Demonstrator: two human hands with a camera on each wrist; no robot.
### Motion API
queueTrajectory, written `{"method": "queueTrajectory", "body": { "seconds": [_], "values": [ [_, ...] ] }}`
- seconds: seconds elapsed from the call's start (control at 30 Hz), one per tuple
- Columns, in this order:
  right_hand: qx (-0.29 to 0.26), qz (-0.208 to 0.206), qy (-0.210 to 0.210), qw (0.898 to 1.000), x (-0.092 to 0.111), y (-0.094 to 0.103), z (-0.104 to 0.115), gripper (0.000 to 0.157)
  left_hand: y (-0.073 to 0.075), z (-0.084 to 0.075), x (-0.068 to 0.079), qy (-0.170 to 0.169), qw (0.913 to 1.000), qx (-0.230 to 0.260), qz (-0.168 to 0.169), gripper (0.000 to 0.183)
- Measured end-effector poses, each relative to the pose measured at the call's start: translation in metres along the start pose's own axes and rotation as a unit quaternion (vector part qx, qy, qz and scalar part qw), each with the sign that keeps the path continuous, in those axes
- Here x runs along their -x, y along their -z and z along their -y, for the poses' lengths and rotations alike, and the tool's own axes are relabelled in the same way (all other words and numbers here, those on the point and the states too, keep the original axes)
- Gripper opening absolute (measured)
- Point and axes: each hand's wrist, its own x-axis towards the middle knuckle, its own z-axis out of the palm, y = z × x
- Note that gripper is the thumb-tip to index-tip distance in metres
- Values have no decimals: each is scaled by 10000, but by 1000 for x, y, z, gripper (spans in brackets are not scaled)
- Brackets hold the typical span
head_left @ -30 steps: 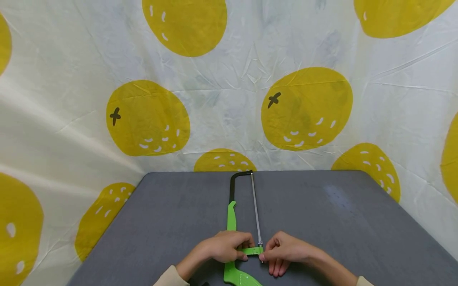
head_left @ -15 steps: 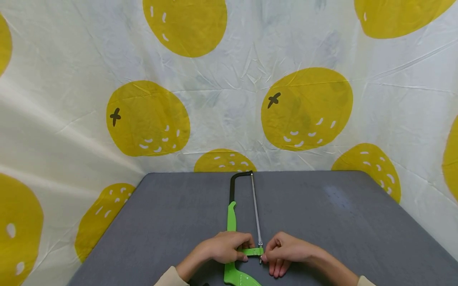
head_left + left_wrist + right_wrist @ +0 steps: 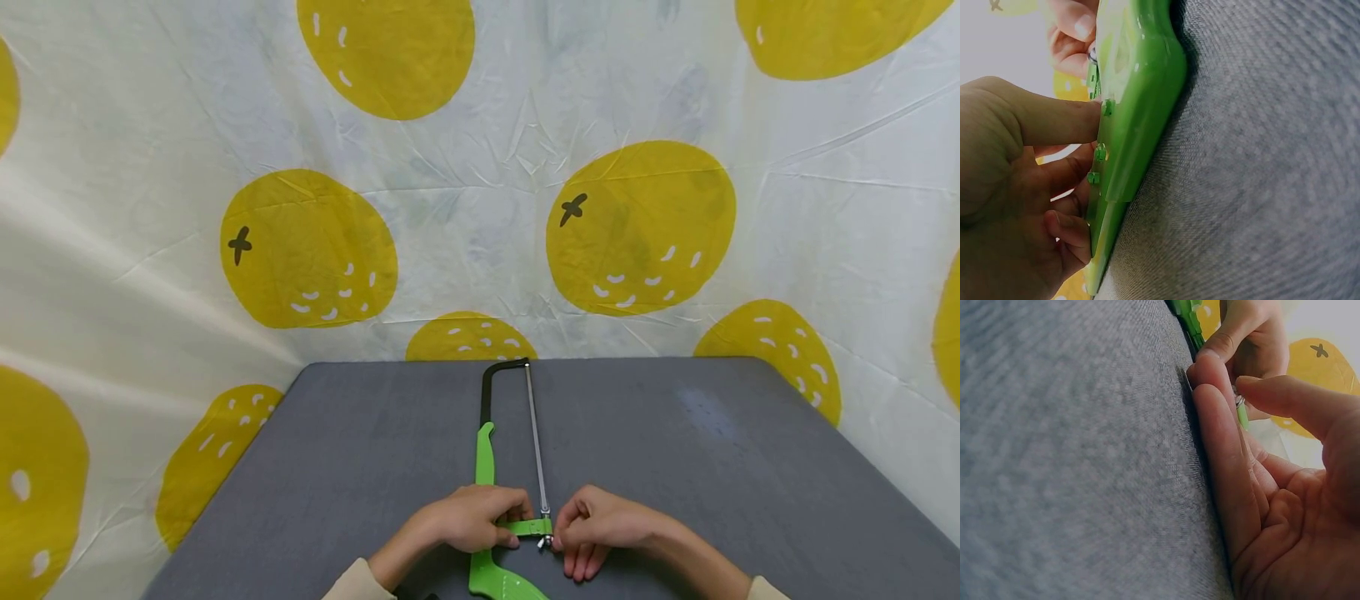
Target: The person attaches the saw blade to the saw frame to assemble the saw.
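Note:
A hacksaw [image 3: 486, 458] with a green handle and black front frame lies flat on the grey table, handle toward me. Its thin blade [image 3: 536, 433] runs along the right side. My left hand [image 3: 480, 518] grips the green frame near the handle, thumb and fingers across the short green arm [image 3: 531, 527]. At the arm's end sits a small metal wing nut [image 3: 545, 542], which the thumb and forefinger of my right hand [image 3: 609, 527] pinch. In the right wrist view the thumb tip meets the metal [image 3: 1239, 399]; the other fingers of that hand lie against the table.
The grey cloth-covered table [image 3: 360, 433] stretches out on both sides of the saw. Behind it hangs a white curtain [image 3: 465, 242] printed with yellow fruit. A small dark object [image 3: 431, 597] shows at the bottom edge of the head view.
The wing nut has turned between my right fingertips, its wings now at another angle and more in sight. Both hands and the hacksaw stay in place.

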Motion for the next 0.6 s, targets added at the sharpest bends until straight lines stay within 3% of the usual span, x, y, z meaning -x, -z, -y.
{"method": "queueTrajectory", "body": {
  "seconds": [0.6],
  "values": [
    [-141, 12, -16, 9999, 0, -1, 2, 28, 3, -3, 2, 57, 9999, 101, 81, 19]
  ]
}}
